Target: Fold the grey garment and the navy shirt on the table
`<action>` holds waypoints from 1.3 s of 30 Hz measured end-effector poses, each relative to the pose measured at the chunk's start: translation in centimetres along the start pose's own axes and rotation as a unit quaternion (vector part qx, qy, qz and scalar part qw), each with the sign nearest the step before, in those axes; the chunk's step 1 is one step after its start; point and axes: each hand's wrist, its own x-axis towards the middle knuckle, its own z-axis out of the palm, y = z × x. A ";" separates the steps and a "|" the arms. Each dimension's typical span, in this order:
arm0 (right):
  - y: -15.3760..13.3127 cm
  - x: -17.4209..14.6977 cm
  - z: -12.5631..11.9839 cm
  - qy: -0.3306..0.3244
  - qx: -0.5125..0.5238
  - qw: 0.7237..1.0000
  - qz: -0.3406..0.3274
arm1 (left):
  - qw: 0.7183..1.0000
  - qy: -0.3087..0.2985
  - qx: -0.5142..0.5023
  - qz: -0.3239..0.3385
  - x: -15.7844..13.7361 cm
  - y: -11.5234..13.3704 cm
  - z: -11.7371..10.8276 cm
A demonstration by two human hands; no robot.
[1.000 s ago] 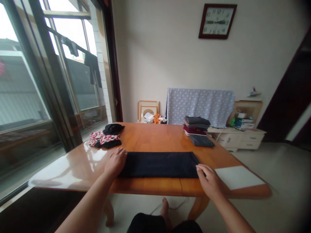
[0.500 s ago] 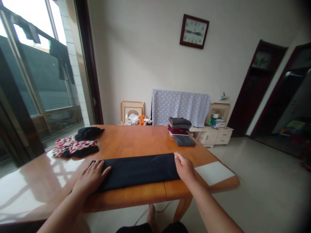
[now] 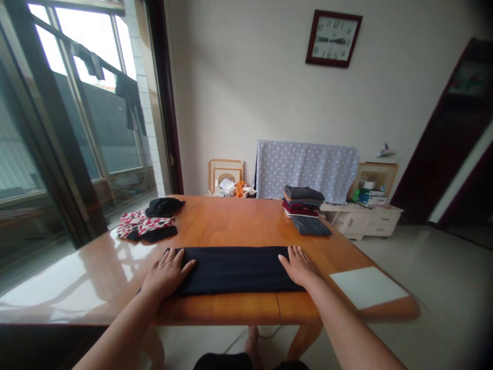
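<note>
A dark navy garment [image 3: 236, 270], folded into a long flat strip, lies along the near edge of the wooden table. My left hand [image 3: 168, 270] rests flat on its left end, fingers spread. On the right end lies my right hand [image 3: 298, 264], palm down with the fingers stretched out and the thumb apart. Neither hand grips the cloth. The garment's far left corner is partly hidden under my left hand.
A stack of folded clothes [image 3: 303, 201] stands at the table's far right, a folded dark grey garment [image 3: 311, 226] before it. At the far left lie a red-and-white patterned garment [image 3: 144, 225] and a black one [image 3: 165, 206]. A white sheet [image 3: 367, 286] lies right of my hand.
My right hand has gone from pinching the garment's right end to lying flat on it. The left hand stays on the left end. The view has turned to the left.
</note>
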 end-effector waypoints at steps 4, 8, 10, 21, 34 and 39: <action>0.1 0.1 0.4 0.004 -0.013 1.000 -0.001 | 1.000 0.005 -0.016 -0.015 -0.4 0.5 -0.2; -0.3 0.7 0.6 0.029 -0.031 0.999 0.006 | 0.999 0.004 -0.028 -0.028 -1.0 1.0 -0.7; -1.0 1.0 0.5 0.054 -0.038 0.998 -0.016 | 0.999 0.005 -0.034 -0.031 -1.3 1.1 -0.9; -3.2 -0.5 2.7 0.022 -0.039 0.992 -0.118 | 0.998 -0.001 -0.061 -0.031 -2.2 1.4 -1.7; -8.7 0.1 1.4 0.039 -0.009 0.982 -0.183 | 0.997 -0.006 -0.068 -0.032 -2.7 1.7 -2.2; -8.4 -0.6 2.5 0.015 -0.013 0.984 -0.176 | 0.997 -0.007 -0.070 -0.032 -2.7 1.7 -2.0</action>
